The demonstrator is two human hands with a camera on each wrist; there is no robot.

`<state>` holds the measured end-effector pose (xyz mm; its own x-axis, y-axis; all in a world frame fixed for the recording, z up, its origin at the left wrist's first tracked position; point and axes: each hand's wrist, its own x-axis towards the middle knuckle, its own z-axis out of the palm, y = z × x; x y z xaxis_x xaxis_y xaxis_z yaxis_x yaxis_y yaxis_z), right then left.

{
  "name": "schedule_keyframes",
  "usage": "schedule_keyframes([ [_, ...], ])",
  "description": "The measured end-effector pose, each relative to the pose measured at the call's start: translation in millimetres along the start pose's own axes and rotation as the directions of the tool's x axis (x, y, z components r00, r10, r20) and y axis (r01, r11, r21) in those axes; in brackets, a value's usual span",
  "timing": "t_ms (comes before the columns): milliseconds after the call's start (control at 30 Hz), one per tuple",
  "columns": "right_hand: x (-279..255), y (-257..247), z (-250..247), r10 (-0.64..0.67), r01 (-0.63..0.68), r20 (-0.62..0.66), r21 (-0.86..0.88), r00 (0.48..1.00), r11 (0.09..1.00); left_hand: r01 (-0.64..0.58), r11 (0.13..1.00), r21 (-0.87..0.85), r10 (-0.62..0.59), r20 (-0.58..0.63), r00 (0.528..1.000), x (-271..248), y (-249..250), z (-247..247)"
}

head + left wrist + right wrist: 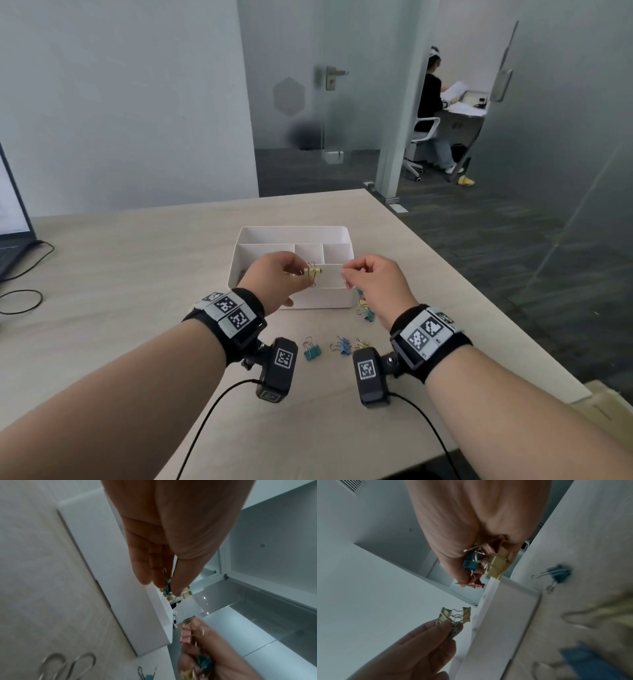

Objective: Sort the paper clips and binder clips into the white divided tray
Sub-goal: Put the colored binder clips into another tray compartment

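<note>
The white divided tray [239, 260] stands mid-table. Above its front compartments my left hand [301, 274] pinches a small cluster of yellow binder clips [312, 271] by their wire handles. In the right wrist view the cluster [455, 615] also shows a teal clip. My right hand [346, 274] hovers over the tray's front right part, curled round a bunch of binder clips: yellow [498, 565], teal [470, 564] and pink [476, 584]. The head view hides the bunch inside the fist. The two hands are a short gap apart.
Loose binder clips lie on the table in front of the tray: a teal one [312, 351], a blue one [342, 345], and several by the tray's right front corner [364, 308]. A laptop [13, 212] and cables sit far left. The table edge runs close on the right.
</note>
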<state>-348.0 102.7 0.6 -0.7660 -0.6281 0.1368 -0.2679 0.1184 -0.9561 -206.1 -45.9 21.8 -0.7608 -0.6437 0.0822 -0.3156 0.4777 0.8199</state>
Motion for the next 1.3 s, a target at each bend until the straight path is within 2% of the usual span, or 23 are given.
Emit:
schedule_keyframes([
  [167, 34, -14, 15, -0.062, 0.062, 0.009, -0.112, 0.998, 0.992, -0.104, 0.953, 0.285, 0.101, 0.025, 0.995, 26, 0, 4],
  [367, 54, -14, 36, -0.119, 0.159, 0.140, -0.327, 0.983, 0.931, -0.131, 0.875, 0.465, 0.087, 0.113, 0.990, 39, -10, 10],
  [500, 57, -11, 41, -0.165, 0.225, 0.181, -0.393, 0.970, 0.892, -0.126, 0.900, 0.417, 0.097, 0.090, 0.991, 40, -20, 10],
  [700, 51, -13, 39, -0.174, 0.263, 0.260, -0.365, 0.950, 0.893, -0.186, 0.911, 0.369, 0.178, 0.055, 0.982, 27, -18, 4],
  [833, 41, -15, 30, -0.182, 0.280, 0.266, -0.397, 0.947, 0.874, -0.180, 0.911, 0.371, 0.137, 0.141, 0.981, 6, -8, 1],
  [967, 24, -16, 5, -0.199, 0.266, 0.201, -0.400, 0.959, 0.877, -0.177, 0.890, 0.420, 0.043, 0.311, 0.950, -12, -9, 4],
  [1033, 14, -14, -11, -0.158, 0.224, 0.182, -0.444, 0.971, 0.868, -0.161, 0.866, 0.473, -0.033, 0.376, 0.926, -22, -12, 9],
  [1100, 6, -8, -25, -0.053, 0.153, 0.204, -0.519, 0.978, 0.841, -0.146, 0.849, 0.508, -0.084, 0.403, 0.911, -30, -13, 15],
  [1200, -5, 1, -40, 0.086, 0.104, 0.296, -0.569, 0.951, 0.816, -0.140, 0.842, 0.520, -0.095, 0.399, 0.912, -37, -12, 25],
  [1300, -16, 4, -44, 0.103, 0.136, 0.347, -0.599, 0.932, 0.789, -0.164, 0.839, 0.519, -0.068, 0.400, 0.914, -42, -8, 39],
])
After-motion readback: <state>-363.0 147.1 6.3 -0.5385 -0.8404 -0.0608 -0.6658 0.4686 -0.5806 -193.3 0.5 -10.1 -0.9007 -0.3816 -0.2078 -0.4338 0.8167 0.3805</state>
